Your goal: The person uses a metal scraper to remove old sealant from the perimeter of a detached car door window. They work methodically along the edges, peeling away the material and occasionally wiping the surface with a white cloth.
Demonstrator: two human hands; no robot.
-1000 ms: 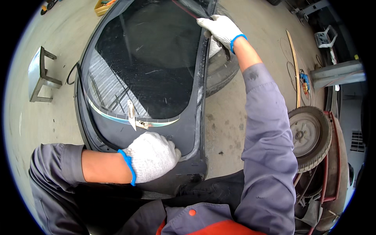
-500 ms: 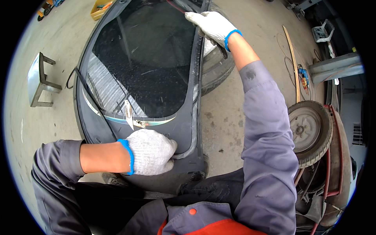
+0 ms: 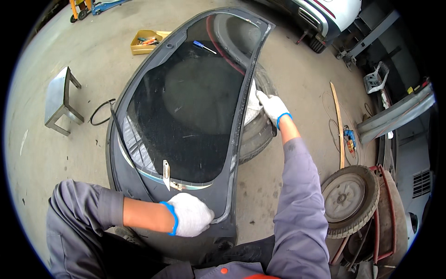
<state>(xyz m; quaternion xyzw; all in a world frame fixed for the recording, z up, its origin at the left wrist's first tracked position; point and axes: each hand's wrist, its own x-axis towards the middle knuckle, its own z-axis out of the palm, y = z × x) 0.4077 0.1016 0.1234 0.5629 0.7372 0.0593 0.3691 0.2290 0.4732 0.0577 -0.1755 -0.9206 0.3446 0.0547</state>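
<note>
A dark car tailgate (image 3: 121, 135) with a window (image 3: 200, 111) lies before me. Along its right edge runs a grey rubber strip (image 3: 230, 193). My left hand (image 3: 189, 215), in a white glove with a blue cuff, is closed at the strip's lower end. My right hand (image 3: 274, 108), gloved alike, is closed past the right edge, above a tyre (image 3: 261, 139); a dark thing shows below its fingers, its kind hidden. A white cloth (image 3: 252, 104) is beside it. A metal scraper-like blade (image 3: 166, 175) and a blue-handled screwdriver (image 3: 204, 47) lie on the tailgate.
A metal stool (image 3: 62, 100) stands left, near a black cable-like loop (image 3: 100, 114). A yellow tray (image 3: 139, 48) holds several tools. To the right are a wooden strip (image 3: 338, 125), a blue power tool (image 3: 349, 139) and a wheel (image 3: 344, 197). A white car (image 3: 344, 9) stands behind.
My view has shifted, showing more of the tailgate's far end. The right hand has come back along the right edge, nearer to me. The left hand stays closed at the lower corner.
</note>
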